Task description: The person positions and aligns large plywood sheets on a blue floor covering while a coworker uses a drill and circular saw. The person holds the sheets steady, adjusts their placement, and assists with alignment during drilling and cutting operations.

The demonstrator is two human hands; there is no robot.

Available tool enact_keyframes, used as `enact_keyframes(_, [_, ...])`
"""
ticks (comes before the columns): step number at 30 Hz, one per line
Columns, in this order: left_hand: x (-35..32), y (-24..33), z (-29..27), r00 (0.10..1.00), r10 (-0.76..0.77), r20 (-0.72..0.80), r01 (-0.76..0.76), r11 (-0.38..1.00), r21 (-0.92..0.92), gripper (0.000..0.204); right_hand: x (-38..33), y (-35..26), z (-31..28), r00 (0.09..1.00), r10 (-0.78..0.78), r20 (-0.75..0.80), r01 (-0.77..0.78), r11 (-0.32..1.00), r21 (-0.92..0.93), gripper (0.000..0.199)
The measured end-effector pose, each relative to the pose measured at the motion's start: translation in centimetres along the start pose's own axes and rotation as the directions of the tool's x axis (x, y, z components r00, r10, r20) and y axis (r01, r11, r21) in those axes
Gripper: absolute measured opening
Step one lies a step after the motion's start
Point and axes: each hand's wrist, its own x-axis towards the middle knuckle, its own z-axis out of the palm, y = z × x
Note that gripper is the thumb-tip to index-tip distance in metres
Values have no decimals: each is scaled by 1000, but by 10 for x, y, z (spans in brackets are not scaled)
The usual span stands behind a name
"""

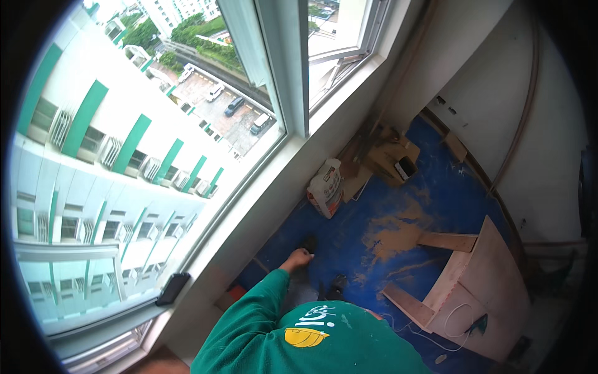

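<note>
My left hand (299,257) reaches out past the front of my green long-sleeved top (349,343), above the blue floor covering (274,240). Its fingers are curled closed. A tiny pale spot shows at the fingertips, too small to name. Below the hand, part of a grey trouser leg (302,294) and a dark shoe (337,285) can be seen. My right hand does not show; the green top fills the lower edge where its arm would be.
An open window (298,68) runs along the left, high above parked cars. A white sack (326,189) and a cardboard box (393,159) stand by the wall. Brown dust (395,230) covers some floor. A wooden piece with legs (473,287) lies right, a white cable (458,306) on it.
</note>
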Motion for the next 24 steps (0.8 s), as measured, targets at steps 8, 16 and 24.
enact_keyframes(8, [9,-80,-36,969,-212,128,207,977,56,61,0,-23,33,1000,24,10,-23,998,-58,64])
enact_keyframes(16, [55,-31,9,994,113,-15,-113,994,7,49,6,-5,46,999,28,44,-22,990,-139,66])
enact_keyframes(24, [60,-32,-14,934,230,273,-270,956,118,36,29,43,43,953,1,304,66,976,-210,70])
